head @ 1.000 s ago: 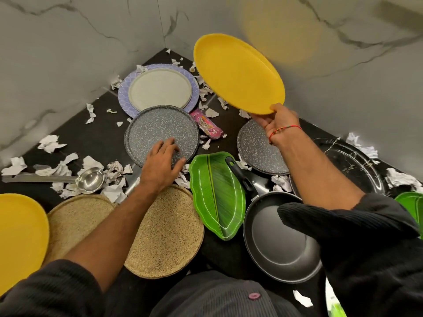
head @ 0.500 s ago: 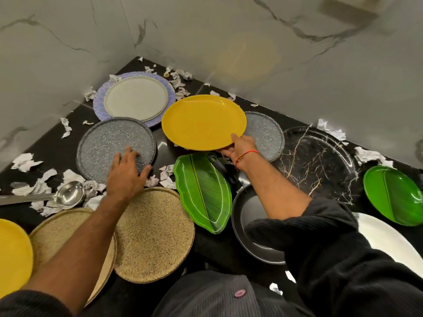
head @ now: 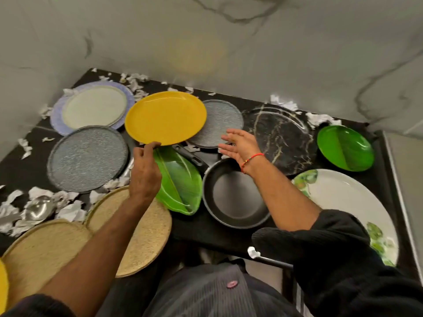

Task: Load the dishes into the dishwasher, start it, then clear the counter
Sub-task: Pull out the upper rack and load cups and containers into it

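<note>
Left hand [head: 144, 172] pinches the near rim of a yellow plate [head: 165, 117] at frame centre; right hand [head: 240, 146], fingers spread, hovers just beside it, apart

The yellow plate [head: 166, 118], held high toward the wall by the right hand [head: 240, 145] a second before, was brought down over the counter and passed across. It was now pinched at its six o'clock rim by the left hand [head: 145, 172], which had been lifted off the speckled grey plate [head: 88, 159]. The right hand was released, fingers spread, at three o'clock of the plate.
</note>
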### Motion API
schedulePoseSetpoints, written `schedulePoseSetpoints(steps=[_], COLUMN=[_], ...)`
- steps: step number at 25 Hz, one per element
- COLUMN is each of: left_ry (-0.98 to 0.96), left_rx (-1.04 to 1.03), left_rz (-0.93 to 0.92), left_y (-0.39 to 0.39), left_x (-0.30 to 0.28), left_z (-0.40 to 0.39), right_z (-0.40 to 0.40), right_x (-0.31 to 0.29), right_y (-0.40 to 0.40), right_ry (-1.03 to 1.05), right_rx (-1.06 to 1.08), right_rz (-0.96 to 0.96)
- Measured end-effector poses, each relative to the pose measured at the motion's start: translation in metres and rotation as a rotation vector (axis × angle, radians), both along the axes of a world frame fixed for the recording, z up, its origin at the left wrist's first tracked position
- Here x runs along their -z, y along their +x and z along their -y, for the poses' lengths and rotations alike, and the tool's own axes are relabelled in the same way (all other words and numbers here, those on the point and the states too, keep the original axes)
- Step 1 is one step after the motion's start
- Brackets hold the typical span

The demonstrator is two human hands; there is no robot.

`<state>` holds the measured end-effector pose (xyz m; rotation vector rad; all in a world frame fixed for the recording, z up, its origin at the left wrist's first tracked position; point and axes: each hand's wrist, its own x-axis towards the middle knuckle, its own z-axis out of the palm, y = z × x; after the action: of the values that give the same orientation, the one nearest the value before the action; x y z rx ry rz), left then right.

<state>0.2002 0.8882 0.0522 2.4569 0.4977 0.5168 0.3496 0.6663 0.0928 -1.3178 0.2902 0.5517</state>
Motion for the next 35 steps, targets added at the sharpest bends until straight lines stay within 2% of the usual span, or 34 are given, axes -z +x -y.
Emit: schedulePoseSetpoints(steps=[4,10,13,16,19,23,25,28,30,33,35], left_ry=[-0.131,-0.249,-0.436,-0.497,-0.665,-0.45,-0.403,-0.295,-0.317,-0.582,-0.621], left_rx=[0.093,0.357,0.483,0.51,0.587,0.847,0.968,0.99,1.024,1.03,1.01], left_rz=[0.086,0.012,-0.082,-0.097,-0.094,-0.08,-0.125,-0.178,-0.19,-0.291,-0.315], left_y=[0.009,-0.012,-0.037,-0.066,-0.089,-0.12,-0.137,-0.174,-0.203,-0.25,-0.276], left_x=[-0.021,-0.042,-0.049,-0.044,-0.037,-0.027,-0.02,0.001,0.016,0.025,0.024], left_z=[0.09,0.219,0.269,0.305,0.331,0.358,0.366,0.379,0.396,0.425,0.446], right_z=[0.076,0.224,0.289,0.337,0.363,0.381,0.391,0.415,0.433,0.459,0.477], right_x=[-0.011,-0.017,-0.016,-0.007,0.002,0.002,-0.001,0.005,0.014,0.025,0.027], right_y=[-0.027,-0.082,-0.115,-0.15,-0.189,-0.247,-0.276,-0.332,-0.373,-0.434,-0.467], right_ry=[-0.004,-0.019,0.021,0.05,0.069,0.066,0.048,0.017,-0.024,-0.018,-0.012], right_rx=[0.006,0.158,0.274,0.374,0.441,0.526,0.595,0.672,0.696,0.774,0.832], right_rz=[0.072,0.137,0.146,0.155,0.185,0.259,0.269,0.254,0.24,0.198,0.193])
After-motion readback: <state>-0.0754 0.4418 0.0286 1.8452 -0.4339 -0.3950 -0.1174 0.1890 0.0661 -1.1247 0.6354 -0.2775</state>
